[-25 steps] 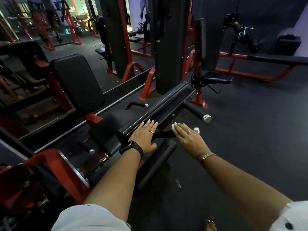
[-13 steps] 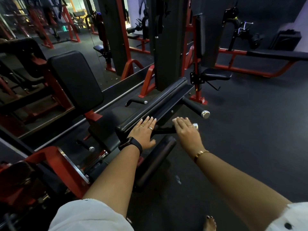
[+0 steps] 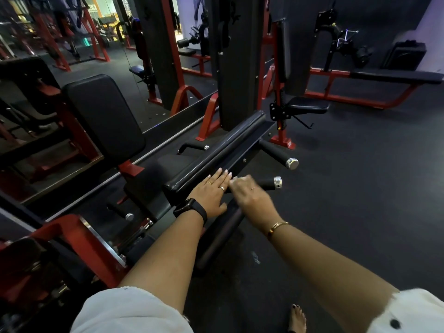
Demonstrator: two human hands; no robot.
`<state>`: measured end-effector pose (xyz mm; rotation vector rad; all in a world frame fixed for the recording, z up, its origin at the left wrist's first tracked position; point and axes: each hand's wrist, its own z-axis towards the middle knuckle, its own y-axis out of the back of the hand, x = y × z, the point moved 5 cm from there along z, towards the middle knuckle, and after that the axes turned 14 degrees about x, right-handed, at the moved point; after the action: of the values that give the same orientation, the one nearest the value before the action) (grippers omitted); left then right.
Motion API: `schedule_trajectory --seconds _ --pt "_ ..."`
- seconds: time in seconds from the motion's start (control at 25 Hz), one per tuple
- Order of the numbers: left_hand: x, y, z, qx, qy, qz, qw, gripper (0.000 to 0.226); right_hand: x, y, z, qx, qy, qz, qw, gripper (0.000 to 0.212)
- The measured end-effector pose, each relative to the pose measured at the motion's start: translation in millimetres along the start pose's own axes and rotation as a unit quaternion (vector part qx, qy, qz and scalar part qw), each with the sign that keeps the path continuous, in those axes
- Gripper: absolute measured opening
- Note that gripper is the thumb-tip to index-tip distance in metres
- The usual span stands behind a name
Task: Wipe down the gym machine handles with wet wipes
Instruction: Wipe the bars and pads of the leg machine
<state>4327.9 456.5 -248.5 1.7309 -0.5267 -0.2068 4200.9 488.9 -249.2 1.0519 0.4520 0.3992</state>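
Note:
My left hand [image 3: 211, 193] lies flat, fingers straight, on the near end of the long black pad [image 3: 216, 150] of the red-and-black gym machine. My right hand [image 3: 252, 198], blurred by motion, rests over the inner part of the near black handle [image 3: 268, 183] with its chrome cap. Its fingertips touch my left fingers. A pale bit shows at those fingertips; I cannot tell whether it is a wipe or nails. A second chrome-capped handle [image 3: 276, 153] sticks out further back, and a third handle [image 3: 192, 147] shows on the pad's far side.
A black roller pad [image 3: 221, 234] hangs below my hands. The padded seat back [image 3: 103, 116] stands left, with red frame parts [image 3: 72, 236] at lower left. A black column [image 3: 237, 68] rises behind the pad. A bench [image 3: 396, 76] stands at back right on dark rubber floor [image 3: 348, 188].
My right hand has slid left along the near handle toward my left hand, uncovering the chrome cap. My left hand stays on the pad.

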Motion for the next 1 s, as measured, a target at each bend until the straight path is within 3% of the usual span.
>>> schedule_trajectory --seconds 0.04,0.12,0.24,0.36,0.44,0.52,0.76,0.84,0.92,1.0 --pt "0.5 0.4 0.4 0.001 -0.003 -0.014 1.0 0.081 11.7 -6.0 -1.7 0.017 0.066 -0.01 0.998 0.04" --pt "3.8 2.0 0.8 0.0 -0.002 -0.052 0.999 0.081 -8.9 -3.8 -11.6 0.014 0.103 -0.035 0.994 0.043" --pt "7.0 0.3 3.8 -0.004 0.011 -0.063 0.998 0.083 -60.0 12.7 -31.5 -0.031 0.005 -0.056 0.998 0.039" --pt "4.0 -0.1 3.9 -0.002 0.013 -0.046 0.999 0.083 -51.5 15.8 -2.6 -0.02 -0.098 -0.018 0.995 0.032" --pt "3.5 1.0 1.4 -0.002 0.013 -0.041 0.999 0.082 -7.6 6.9 26.8 0.042 -0.036 0.049 0.997 0.038" --pt "3.1 2.9 -0.7 -0.004 0.01 -0.037 0.999 0.081 10.6 -1.4 30.8 0.068 0.044 0.043 0.996 0.042" --pt "3.1 -0.7 2.5 0.01 0.015 -0.037 0.999 0.082 -70.0 17.0 -18.1 -0.018 -0.122 -0.035 0.992 0.033" --pt "2.9 -0.8 3.0 0.012 0.015 -0.036 0.999 0.082 -41.2 11.5 -10.1 -0.017 -0.071 -0.022 0.997 0.034" --pt "3.0 -0.2 1.4 0.01 0.019 -0.031 0.999 0.083 -13.0 0.2 -11.4 0.009 0.036 -0.015 0.999 0.043" --pt "2.2 0.5 -0.9 0.005 0.02 -0.017 1.0 0.083 -26.5 4.2 -23.1 0.014 0.08 -0.018 0.996 0.044"
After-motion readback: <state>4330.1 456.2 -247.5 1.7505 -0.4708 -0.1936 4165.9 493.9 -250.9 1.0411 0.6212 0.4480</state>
